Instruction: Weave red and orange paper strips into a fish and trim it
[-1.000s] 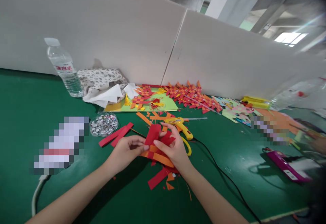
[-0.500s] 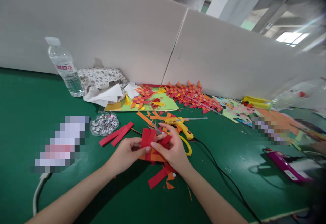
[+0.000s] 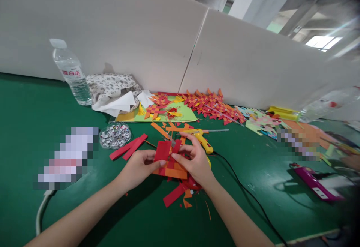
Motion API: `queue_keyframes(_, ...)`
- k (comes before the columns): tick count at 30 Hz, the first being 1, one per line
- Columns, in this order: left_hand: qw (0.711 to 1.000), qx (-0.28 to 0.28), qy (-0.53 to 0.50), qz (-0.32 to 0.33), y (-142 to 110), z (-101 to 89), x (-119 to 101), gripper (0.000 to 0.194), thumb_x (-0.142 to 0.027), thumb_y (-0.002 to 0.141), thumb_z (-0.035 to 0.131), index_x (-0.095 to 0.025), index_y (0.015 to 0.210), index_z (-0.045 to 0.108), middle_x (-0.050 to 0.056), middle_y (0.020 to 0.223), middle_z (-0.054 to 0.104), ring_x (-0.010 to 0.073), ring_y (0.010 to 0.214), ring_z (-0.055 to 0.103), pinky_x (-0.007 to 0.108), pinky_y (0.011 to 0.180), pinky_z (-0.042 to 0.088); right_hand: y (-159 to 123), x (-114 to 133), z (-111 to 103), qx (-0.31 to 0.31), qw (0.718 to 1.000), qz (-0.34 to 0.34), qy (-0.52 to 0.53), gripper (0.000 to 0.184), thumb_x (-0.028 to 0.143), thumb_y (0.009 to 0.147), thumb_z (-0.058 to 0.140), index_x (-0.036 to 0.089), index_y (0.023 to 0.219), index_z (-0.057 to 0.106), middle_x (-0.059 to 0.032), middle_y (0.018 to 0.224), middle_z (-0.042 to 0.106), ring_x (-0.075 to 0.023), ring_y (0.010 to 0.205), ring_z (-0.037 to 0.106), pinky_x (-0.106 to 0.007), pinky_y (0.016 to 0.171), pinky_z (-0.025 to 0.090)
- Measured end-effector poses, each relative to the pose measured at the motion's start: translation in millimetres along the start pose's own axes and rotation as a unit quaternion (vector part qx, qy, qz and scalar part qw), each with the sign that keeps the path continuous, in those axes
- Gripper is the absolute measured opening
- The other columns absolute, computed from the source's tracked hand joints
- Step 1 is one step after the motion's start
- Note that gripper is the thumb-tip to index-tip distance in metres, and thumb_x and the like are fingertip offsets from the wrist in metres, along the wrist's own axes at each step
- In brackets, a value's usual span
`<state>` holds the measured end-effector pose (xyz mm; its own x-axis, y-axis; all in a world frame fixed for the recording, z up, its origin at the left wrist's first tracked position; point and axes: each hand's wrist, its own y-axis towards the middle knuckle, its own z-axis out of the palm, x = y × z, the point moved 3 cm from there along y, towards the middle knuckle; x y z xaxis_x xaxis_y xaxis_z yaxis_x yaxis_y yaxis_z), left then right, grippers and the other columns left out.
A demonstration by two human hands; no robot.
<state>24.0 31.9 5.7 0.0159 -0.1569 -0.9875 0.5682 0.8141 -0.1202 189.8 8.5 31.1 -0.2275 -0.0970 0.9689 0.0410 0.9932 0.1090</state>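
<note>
Between my hands is a piece of woven red and orange paper strips (image 3: 176,172), held just above the green table. My left hand (image 3: 142,168) pinches its left side, thumb on top over a broad red flap (image 3: 162,151). On the other side my right hand (image 3: 195,159) has its thumb and fingertips closed on the right part, by an upright red strip. Behind the right hand, scissors with a yellow handle (image 3: 209,161) are mostly hidden. A yellow glue gun (image 3: 206,145) lies just beyond. Loose red strips (image 3: 129,147) rest left of the work.
Googly eyes (image 3: 115,135) fill a clear container at left, near a blurred-out phone (image 3: 69,155). A water bottle (image 3: 71,74) stands by the partition. Finished woven paper fish (image 3: 213,104) are piled at the back. The glue gun's black cord (image 3: 247,190) crosses the right side near a purple power strip (image 3: 315,183).
My right hand has shifted slightly right and its fingers have loosened from the folded red strip, which now stands more upright. More of the woven piece shows. My left hand keeps its pinch.
</note>
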Motion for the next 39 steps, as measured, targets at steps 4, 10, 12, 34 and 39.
queue_keyframes(4,1.0,0.014,0.022,-0.005,-1.0,1.9,-0.9,0.027,-0.034,0.074,0.066,-0.02,0.096,0.07,0.004,0.099,0.073,0.0226,0.093,0.066,0.033,0.082,0.051,-0.2,0.3,0.8,-0.007,1.0,-0.007,-0.021,0.059,0.025,0.07,0.072,0.023,0.122,0.043,0.0047,0.066,0.061,-0.0154,0.065,0.06,-0.028,0.061,0.046)
queue_keyframes(10,1.0,0.014,-0.011,-0.02,-0.7,0.7,1.7,0.028,-0.032,0.071,0.069,-0.019,0.096,0.069,0.004,0.098,0.073,0.0218,0.092,0.067,0.034,0.084,0.05,-2.1,0.6,3.3,-0.006,1.0,-0.004,-0.004,0.06,0.026,0.07,0.072,0.025,0.122,0.043,0.0037,0.07,0.064,-0.016,0.07,0.062,-0.028,0.062,0.047)
queue_keyframes(12,0.999,0.02,-0.029,-0.025,-0.2,0.8,3.2,0.029,-0.032,0.07,0.071,-0.019,0.096,0.068,0.004,0.098,0.073,0.0222,0.093,0.066,0.034,0.084,0.05,-3.5,2.2,4.2,-0.011,1.0,-0.009,-0.013,0.057,0.025,0.071,0.071,0.025,0.121,0.044,0.0027,0.072,0.065,-0.0167,0.072,0.064,-0.029,0.064,0.048)
queue_keyframes(34,0.999,-0.01,-0.013,-0.028,-1.8,2.4,2.3,0.023,-0.031,0.069,0.072,-0.017,0.087,0.07,0.002,0.089,0.074,0.0218,0.087,0.066,0.03,0.076,0.051,-6.5,0.9,10.9,-0.01,0.999,-0.019,-0.036,0.057,0.03,0.073,0.07,0.024,0.122,0.043,-0.0016,0.084,0.069,-0.0199,0.082,0.066,-0.035,0.077,0.05)
queue_keyframes(39,0.996,-0.074,-0.046,-0.022,-2.5,-2.7,-1.3,0.029,-0.036,0.067,0.073,-0.017,0.089,0.07,0.004,0.089,0.074,0.0217,0.082,0.067,0.03,0.071,0.052,-5.9,1.4,8.5,-0.003,0.997,-0.035,-0.07,0.057,0.028,0.073,0.07,0.024,0.122,0.043,-0.0009,0.083,0.07,-0.0217,0.089,0.065,-0.041,0.089,0.044)
